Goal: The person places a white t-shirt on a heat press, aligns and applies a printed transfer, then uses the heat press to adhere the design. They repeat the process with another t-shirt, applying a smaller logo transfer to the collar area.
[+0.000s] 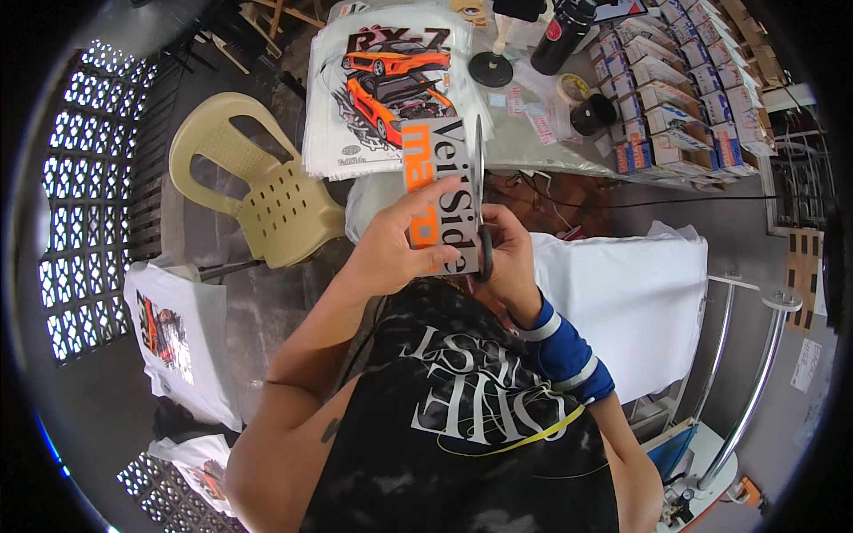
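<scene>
My left hand (397,242) grips a narrow printed transfer sheet (451,147) with large black and orange lettering, thumb and fingers across its face. The sheet stands upright in front of my chest. At its right edge are scissors (480,160), blades pointing away from me and lying along the sheet's long side. My right hand (508,253) is closed round their black handles. Whether the blades are cutting into the sheet I cannot tell. Beyond the sheet, a stack of white film prints (324,133) with orange cars lies on the table.
Rows of small cartons (671,120) fill the table's right end, near a black tumbler (564,35) and a tape roll (573,87). A beige plastic chair (284,200) stands left. White cloth covers a heat-press-like machine (622,311) at right. Printed white shirts (191,364) hang lower left.
</scene>
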The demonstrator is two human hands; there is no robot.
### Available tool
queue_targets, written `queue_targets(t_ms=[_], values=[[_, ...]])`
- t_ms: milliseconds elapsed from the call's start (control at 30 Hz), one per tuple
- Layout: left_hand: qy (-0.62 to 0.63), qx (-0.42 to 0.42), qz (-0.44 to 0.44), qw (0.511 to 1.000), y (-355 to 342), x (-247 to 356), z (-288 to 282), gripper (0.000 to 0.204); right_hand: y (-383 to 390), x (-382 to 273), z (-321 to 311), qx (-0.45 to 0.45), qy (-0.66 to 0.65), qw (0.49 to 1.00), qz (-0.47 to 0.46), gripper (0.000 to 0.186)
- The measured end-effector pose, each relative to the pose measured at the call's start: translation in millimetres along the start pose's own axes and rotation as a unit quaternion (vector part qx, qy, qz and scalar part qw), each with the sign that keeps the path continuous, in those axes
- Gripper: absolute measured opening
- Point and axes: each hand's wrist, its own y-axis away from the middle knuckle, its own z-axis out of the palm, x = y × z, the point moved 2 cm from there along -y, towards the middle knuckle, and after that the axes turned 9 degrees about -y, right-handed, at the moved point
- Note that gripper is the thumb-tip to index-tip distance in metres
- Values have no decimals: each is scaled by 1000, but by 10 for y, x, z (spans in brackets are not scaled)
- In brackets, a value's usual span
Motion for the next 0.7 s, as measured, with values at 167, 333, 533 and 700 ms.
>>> queue_targets(t_ms=[167,333,533,700], values=[[-75,5,-1,997,-245,-360,216,63,396,-432,-987,190,19,969,-157,27],[-167,-154,40,973,-946,-459,826,68,2967,-1885,-2539,538,410,614,-407,30],[-202,-222,247,921,-1437,-262,1914,101,6994,-2002,-2424,841,501,158,130,41],[116,-425,-130,888,-1523,-500,2897,57,7689,-1640,-2530,776,408,245,414,35]])
